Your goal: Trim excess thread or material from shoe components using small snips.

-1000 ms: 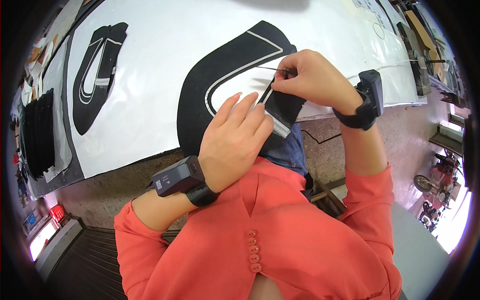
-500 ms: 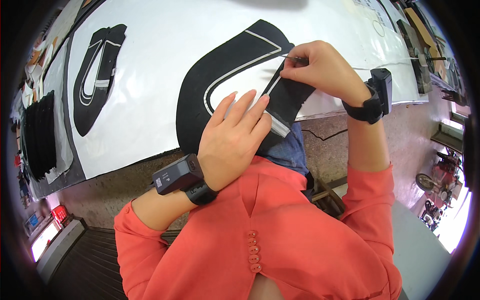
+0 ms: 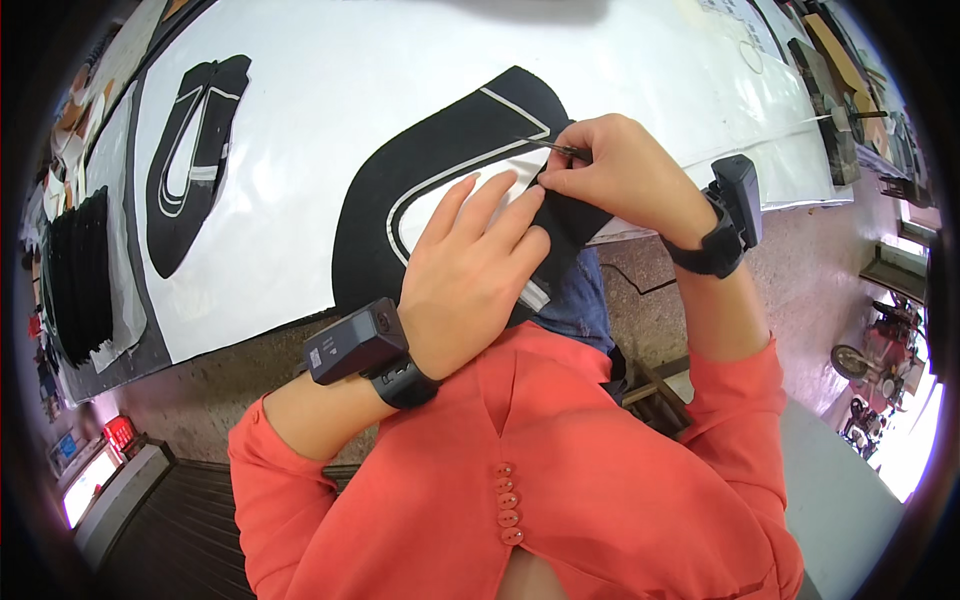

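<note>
A black U-shaped piece (image 3: 372,195) of sheet material, edged with thin white strips, lies on the white table covering in front of me. My left hand (image 3: 473,262) rests on its lower middle, fingers stretched out and spread, holding nothing. Pinched in my right hand (image 3: 598,165) is a slim dark pointed tool (image 3: 545,146), whose tip lies over the white strip near the upper bend. Whether it is tweezers or a blade I cannot make out. The thumb and finger of that hand also touch the black piece's right arm. Part of the piece is hidden under both hands.
A second black piece with white strips (image 3: 163,200) lies to the left on the table. Beyond it sits a stack of black pieces (image 3: 78,280) at the left edge. A dark metal block (image 3: 827,120) stands at the right end. The table's front edge runs below my hands.
The black U-shaped piece has shifted a little left and nearer to me. My right hand moved with it, and the tool's tip now lies over the strip. My left hand stays spread.
</note>
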The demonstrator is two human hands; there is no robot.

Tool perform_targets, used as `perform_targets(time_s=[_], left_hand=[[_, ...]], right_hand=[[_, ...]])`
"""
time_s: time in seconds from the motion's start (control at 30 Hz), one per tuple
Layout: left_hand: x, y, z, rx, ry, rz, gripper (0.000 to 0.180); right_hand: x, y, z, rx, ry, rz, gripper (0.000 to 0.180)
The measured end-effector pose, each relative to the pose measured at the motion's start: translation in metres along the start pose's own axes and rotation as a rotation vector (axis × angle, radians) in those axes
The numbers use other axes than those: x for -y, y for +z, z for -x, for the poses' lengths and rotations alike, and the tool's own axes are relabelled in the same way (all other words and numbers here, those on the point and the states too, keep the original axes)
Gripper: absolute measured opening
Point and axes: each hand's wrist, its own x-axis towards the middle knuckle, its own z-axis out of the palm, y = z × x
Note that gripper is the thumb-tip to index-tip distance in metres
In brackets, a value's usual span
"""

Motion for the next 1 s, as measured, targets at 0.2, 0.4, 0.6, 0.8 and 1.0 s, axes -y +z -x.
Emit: perform_targets(time_s=[0.2, 0.4, 0.6, 0.8, 1.0], left_hand=[[0.003, 0.0, -0.007, -0.024, 0.066, -0.024, 0.015], [0.008, 0.001, -0.01, -0.024, 0.072, 0.051, 0.017], [0.01, -0.001, -0.014, -0.009, 0.098, 0.049, 0.021], [0.013, 0.004, -0.023, 0.012, 0.11, 0.027, 0.03], [0.015, 0.008, -0.031, -0.03, 0.134, -0.032, 0.029]], right_hand=[[0.002, -0.022, 0.002, 0.085, -0.015, -0.052, 0.023], [0.0, -0.028, -0.007, 0.014, -0.093, -0.01, 0.026], [-0.02, -0.024, -0.012, -0.036, -0.099, 0.016, 0.028], [-0.019, -0.023, -0.014, -0.046, -0.084, 0.035, 0.027], [-0.016, -0.026, -0.011, -0.003, -0.053, 0.01, 0.026]])
